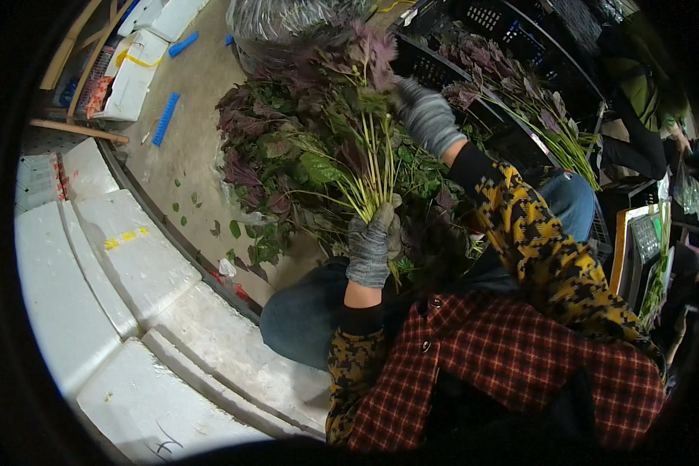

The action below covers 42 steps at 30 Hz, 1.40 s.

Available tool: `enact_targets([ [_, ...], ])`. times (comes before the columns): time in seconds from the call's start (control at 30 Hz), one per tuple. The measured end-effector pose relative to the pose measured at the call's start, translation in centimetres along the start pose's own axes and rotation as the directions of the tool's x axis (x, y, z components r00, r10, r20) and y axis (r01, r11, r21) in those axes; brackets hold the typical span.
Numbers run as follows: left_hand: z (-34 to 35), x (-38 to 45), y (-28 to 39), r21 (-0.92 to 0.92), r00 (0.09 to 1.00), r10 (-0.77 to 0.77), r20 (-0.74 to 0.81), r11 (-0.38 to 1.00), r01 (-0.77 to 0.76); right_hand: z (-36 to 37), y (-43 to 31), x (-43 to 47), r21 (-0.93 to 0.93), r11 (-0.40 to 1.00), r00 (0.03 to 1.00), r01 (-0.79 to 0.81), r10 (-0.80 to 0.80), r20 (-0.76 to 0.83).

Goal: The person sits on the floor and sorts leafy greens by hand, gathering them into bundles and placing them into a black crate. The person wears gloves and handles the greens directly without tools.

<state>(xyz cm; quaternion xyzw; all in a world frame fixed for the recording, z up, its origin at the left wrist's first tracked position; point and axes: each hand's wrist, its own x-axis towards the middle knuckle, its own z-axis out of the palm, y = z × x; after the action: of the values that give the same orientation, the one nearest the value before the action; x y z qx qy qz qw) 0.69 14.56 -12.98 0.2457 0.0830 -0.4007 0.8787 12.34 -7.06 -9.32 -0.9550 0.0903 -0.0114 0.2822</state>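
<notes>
My left hand (374, 242), in a grey knit glove, grips the lower stems of a bunch of purple-green leafy herb, perhaps perilla (375, 157). The stems fan upward from my fist, with the purple leaf tops (372, 55) at the far end. My right hand (428, 113), gloved alike, is blurred at the right side of those tops; its fingers are too smeared to show whether they hold a leaf. Beneath and around the bunch spreads a large heap of the same herb (250, 145) on the floor.
White foam boxes (145, 250) line the left side. Black plastic crates (437, 70) stand at the right, with a bundle of stemmed herb (550, 128) across one. Blue plastic strips (166, 119) lie on the concrete floor (200, 76). A clear plastic bag (285, 17) is behind the heap. Another person (641, 87) is at the right.
</notes>
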Motion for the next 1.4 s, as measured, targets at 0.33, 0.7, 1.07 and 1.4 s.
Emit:
enact_targets([
  [0.33,5.4,-8.1,9.7,0.083,0.831,0.496,-0.25,0.867,-0.492,2.4,-0.9,-9.8,-0.117,0.857,0.469,0.502,-0.156,0.869],
  [0.7,4.8,-10.1,13.6,-0.255,0.623,0.753,-0.212,0.573,-0.779,14.9,-4.3,-13.5,-0.143,0.883,0.666,0.446,-0.221,0.713],
  [1.07,1.8,-9.0,12.8,-0.243,0.776,0.619,-0.123,0.739,-0.628,18.4,-5.1,-11.5,-0.175,0.962,0.705,0.21,-0.025,0.709],
  [1.4,4.0,-6.7,11.3,0.024,0.593,0.517,-0.616,0.766,-0.643,4.8,-6.0,-6.7,0.616,0.595,0.744,-0.517,-0.045,0.667],
])
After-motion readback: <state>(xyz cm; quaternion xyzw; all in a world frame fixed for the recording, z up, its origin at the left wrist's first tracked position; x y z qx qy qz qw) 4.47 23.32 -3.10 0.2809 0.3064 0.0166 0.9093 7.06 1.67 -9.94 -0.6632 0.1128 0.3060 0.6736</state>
